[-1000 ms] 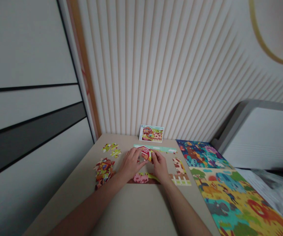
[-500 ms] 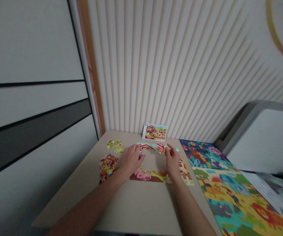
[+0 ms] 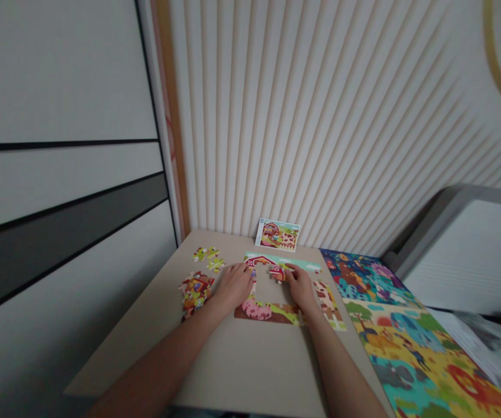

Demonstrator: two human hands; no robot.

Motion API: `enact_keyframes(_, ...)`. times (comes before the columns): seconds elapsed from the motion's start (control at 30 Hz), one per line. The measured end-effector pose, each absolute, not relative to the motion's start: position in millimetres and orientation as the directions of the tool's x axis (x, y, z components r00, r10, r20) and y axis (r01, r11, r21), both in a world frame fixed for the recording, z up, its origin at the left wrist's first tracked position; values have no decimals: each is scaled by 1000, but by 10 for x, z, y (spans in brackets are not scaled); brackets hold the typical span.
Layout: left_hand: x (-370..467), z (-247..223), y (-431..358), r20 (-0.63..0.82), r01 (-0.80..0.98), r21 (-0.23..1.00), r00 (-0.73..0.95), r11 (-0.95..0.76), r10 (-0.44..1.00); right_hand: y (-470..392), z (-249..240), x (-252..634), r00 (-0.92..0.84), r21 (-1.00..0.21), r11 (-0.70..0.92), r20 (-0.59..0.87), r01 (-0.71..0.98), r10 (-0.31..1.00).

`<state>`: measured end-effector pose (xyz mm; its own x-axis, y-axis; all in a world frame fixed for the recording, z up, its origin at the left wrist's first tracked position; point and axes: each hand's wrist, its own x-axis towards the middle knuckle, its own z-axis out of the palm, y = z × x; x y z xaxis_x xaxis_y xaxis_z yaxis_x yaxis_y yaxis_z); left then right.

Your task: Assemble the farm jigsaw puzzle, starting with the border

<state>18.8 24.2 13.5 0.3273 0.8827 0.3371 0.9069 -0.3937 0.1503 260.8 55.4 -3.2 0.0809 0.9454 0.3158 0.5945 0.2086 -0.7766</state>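
Note:
A farm jigsaw puzzle lies on the table, its border joined around a bare middle. In my right hand, closed between thumb and fingers, is the edge of a red barn puzzle piece, held just below the top border. My left hand lies across the puzzle's left border with its fingers stretched out, partly covering the pieces there. Left of it sits a pile of loose puzzle pieces, mostly red and brown. Several yellow-green pieces lie farther back.
A small picture card of the farm scene leans against the ribbed wall. To the right lie a dark blue animal picture and a yellow savanna picture. A white panelled surface stands on the left.
My right hand has drawn the red barn piece a little left and toward me, away from the top border. My left thumb has come in closer to its fingers. The view has shifted slightly.

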Motion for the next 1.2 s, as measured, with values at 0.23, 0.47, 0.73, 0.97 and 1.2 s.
enact_keyframes(0.23,193,107,249,300,911,149,329,-384,895,566,-47,2381,-85,-769,279,283,575,955)
enact_keyframes(0.47,155,86,302,232,912,131,352,-388,907,555,-131,2300,-134,-733,284,259,618,957)
enact_keyframes(0.73,136,92,319,227,916,97,361,-390,905,546,-123,2252,-159,-676,294,256,676,954)
enact_keyframes(0.97,137,128,291,235,910,54,389,-412,891,478,-60,2229,-154,-663,298,269,687,951)
enact_keyframes(1.2,281,397,99,259,905,-18,414,-424,873,397,40,2312,-78,-731,285,304,620,950)
